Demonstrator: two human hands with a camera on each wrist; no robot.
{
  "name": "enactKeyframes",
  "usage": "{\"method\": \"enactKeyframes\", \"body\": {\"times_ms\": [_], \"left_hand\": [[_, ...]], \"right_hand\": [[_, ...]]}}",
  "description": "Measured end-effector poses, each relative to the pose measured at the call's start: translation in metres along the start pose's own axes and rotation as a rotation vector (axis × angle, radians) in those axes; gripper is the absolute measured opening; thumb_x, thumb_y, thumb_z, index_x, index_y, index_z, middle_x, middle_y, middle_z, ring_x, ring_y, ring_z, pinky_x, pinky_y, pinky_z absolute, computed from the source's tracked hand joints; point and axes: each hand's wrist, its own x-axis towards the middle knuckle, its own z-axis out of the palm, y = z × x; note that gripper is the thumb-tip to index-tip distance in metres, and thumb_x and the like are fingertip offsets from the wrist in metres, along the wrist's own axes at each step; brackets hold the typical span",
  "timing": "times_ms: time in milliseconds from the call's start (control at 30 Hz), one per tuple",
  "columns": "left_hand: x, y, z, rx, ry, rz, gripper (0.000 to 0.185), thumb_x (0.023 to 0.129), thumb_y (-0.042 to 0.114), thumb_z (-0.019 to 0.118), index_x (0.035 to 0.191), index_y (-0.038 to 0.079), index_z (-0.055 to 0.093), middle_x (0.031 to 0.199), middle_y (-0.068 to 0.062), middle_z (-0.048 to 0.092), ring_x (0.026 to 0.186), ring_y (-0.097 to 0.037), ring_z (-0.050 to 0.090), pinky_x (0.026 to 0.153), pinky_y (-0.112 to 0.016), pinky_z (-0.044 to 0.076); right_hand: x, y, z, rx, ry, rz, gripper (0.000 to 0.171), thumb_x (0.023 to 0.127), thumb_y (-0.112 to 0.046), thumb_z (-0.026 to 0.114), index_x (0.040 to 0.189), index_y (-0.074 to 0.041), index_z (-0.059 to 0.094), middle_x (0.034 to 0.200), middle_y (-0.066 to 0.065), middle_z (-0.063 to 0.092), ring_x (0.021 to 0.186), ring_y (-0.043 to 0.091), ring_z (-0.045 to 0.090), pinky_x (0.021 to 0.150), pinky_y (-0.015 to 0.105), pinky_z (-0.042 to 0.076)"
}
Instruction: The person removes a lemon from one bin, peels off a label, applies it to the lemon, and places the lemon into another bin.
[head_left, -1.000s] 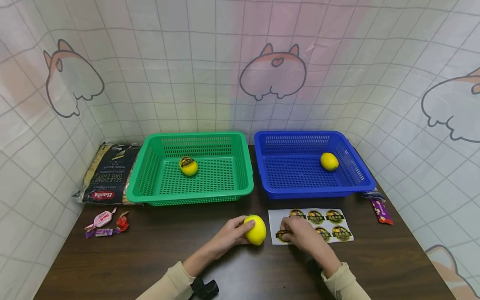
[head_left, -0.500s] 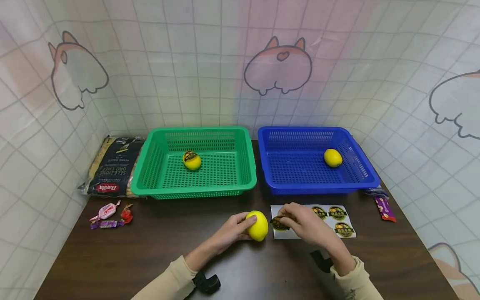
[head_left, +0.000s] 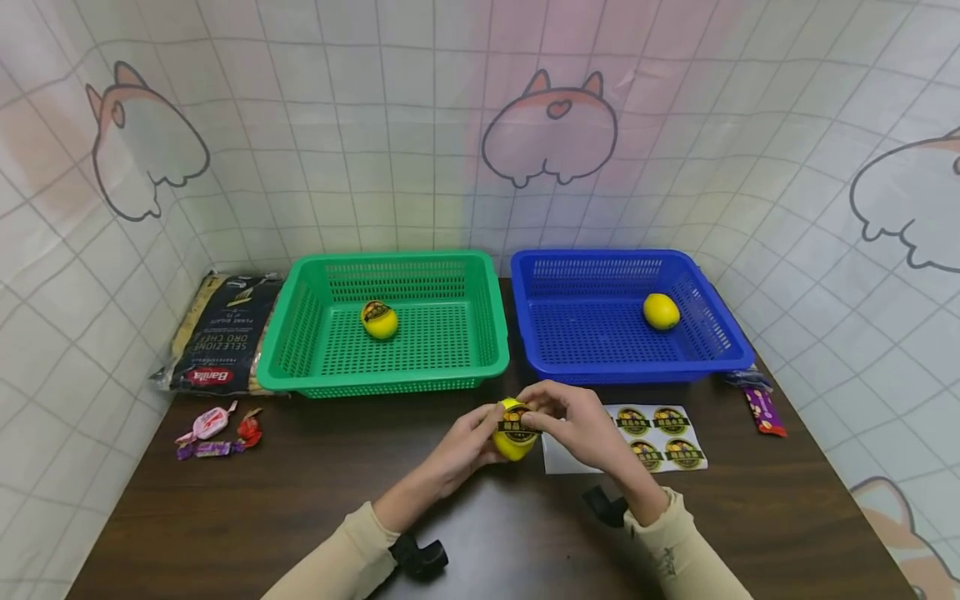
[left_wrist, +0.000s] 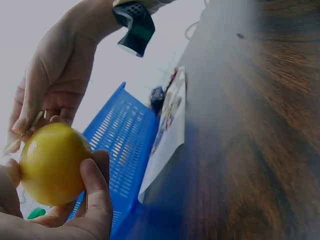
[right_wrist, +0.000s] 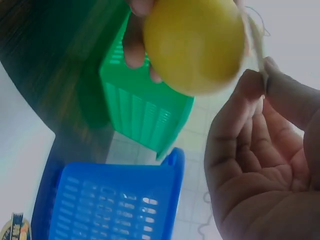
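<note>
My left hand (head_left: 459, 454) grips a yellow lemon (head_left: 513, 448) above the table, its fingers curled round the fruit's left side. A black-and-gold round sticker (head_left: 517, 423) is pinched by its edge between the thumb and index finger of my right hand (head_left: 573, 423). In the head view the sticker overlaps the lemon's upper face. The right wrist view shows the sticker (right_wrist: 258, 47) edge-on, right beside the lemon (right_wrist: 195, 45). On the table under my right hand lies a white sheet (head_left: 558, 458) with several more such stickers.
Behind my hands stand a green basket (head_left: 382, 385) with a stickered lemon (head_left: 380, 322) and a blue basket (head_left: 633, 369) with a plain lemon (head_left: 662, 312). At left are a pasta bag (head_left: 225, 333) and wrapped candies (head_left: 210, 423); a purple-wrapped bar (head_left: 765, 411) lies at right.
My right hand has peeled a sticker off the sheet and carried it left to the lemon. My left hand still holds the lemon in nearly the same place.
</note>
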Motion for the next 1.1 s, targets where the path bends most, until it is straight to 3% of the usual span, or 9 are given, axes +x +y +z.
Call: {"method": "enactKeyframes", "body": {"times_ms": [300,533,733,933,1100], "left_hand": [[0.003,-0.001,0.002,-0.047,0.025,0.007,0.066,0.102,0.055,0.042,0.146,0.004,0.045,0.131,-0.016,0.059,0.108,-0.017,0.066,0.091,-0.031,0.059],[0.002,0.001,0.002,-0.031,0.032,0.058,0.06,0.103,0.049,0.046,0.148,0.008,0.044,0.131,-0.014,0.056,0.106,-0.014,0.064,0.089,-0.029,0.058],[-0.002,0.001,0.002,-0.015,-0.004,0.087,0.059,0.105,0.045,0.044,0.15,0.006,0.04,0.135,-0.017,0.054,0.109,-0.014,0.064,0.094,-0.03,0.057],[-0.005,0.003,0.002,0.075,-0.03,0.118,0.053,0.102,0.033,0.057,0.148,0.011,0.043,0.14,-0.019,0.051,0.109,-0.011,0.063,0.094,-0.028,0.057],[-0.007,0.004,0.001,0.104,-0.061,0.109,0.053,0.104,0.033,0.052,0.151,0.011,0.04,0.142,-0.02,0.052,0.111,-0.009,0.062,0.098,-0.031,0.057]], "right_hand": [[0.003,0.003,0.006,-0.002,0.072,0.001,0.016,0.087,-0.019,0.077,0.102,-0.014,0.073,0.096,0.003,0.069,0.076,0.005,0.062,0.067,0.02,0.055],[0.001,0.005,0.007,-0.031,0.093,0.04,0.019,0.085,-0.022,0.079,0.102,-0.016,0.072,0.096,0.002,0.071,0.074,0.005,0.064,0.066,0.02,0.055],[-0.001,0.008,0.008,-0.007,0.092,0.073,0.021,0.085,-0.024,0.08,0.102,-0.017,0.07,0.094,0.002,0.072,0.072,0.007,0.064,0.064,0.02,0.055],[-0.003,0.011,0.007,0.01,0.069,0.095,0.028,0.081,-0.028,0.082,0.103,-0.018,0.069,0.093,0.005,0.07,0.071,0.009,0.064,0.061,0.021,0.053],[-0.005,0.018,0.009,0.026,0.037,0.133,0.036,0.08,-0.035,0.083,0.109,-0.019,0.067,0.101,0.006,0.071,0.081,0.012,0.067,0.068,0.021,0.056]]}}
